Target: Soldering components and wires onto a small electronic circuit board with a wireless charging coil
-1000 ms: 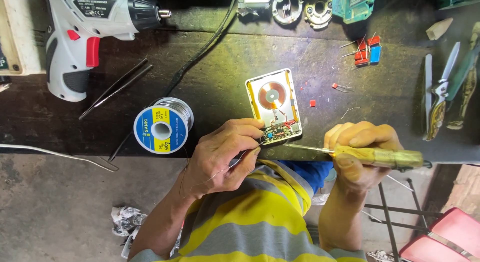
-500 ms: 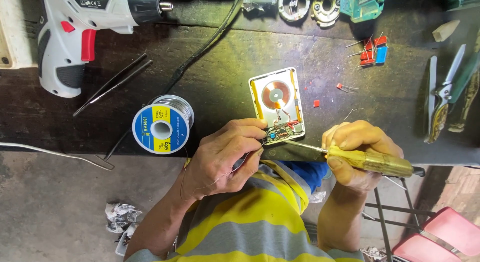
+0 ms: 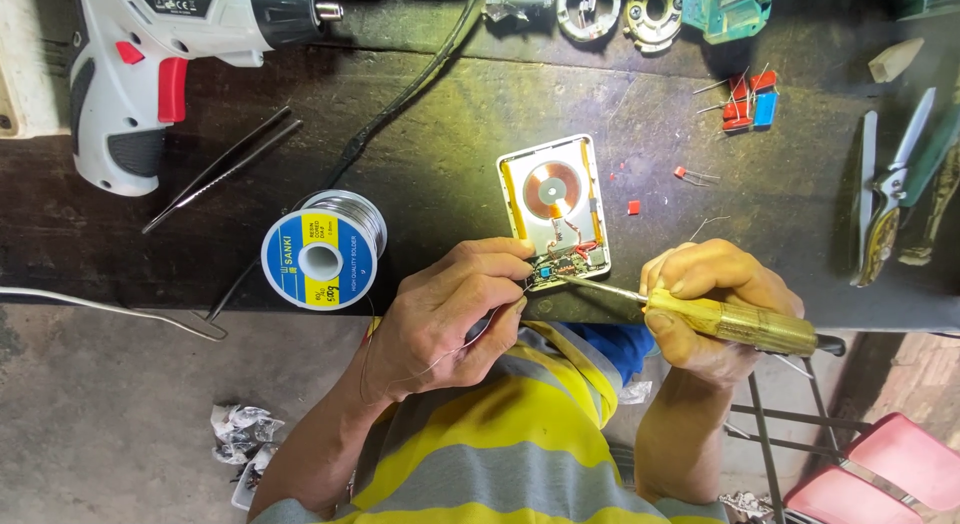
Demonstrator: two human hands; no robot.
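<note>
An opened white device case (image 3: 590, 174) with a copper coil and a small circuit board lies on the dark workbench under bright light. My left hand (image 3: 450, 314) pinches a thin solder wire (image 3: 430, 362) at the board's near end, fingertips touching the case. My right hand (image 3: 715, 299) grips a soldering iron by its yellow translucent handle (image 3: 740, 324). The iron's metal tip (image 3: 585, 282) rests on the circuit board, right beside my left fingertips.
A blue and yellow solder spool (image 3: 322, 252) stands left of my hands, with tweezers (image 3: 222, 169) and a white and red cordless drill (image 3: 160, 64) beyond it. A black cable (image 3: 400, 94) crosses the bench. Red and blue components (image 3: 752, 99) and pliers (image 3: 890, 194) lie right. A pink stool (image 3: 890, 474) stands below.
Both hands stay at the circuit board with the iron tip on it. The view has shifted slightly, so the drill sits higher in the frame.
</note>
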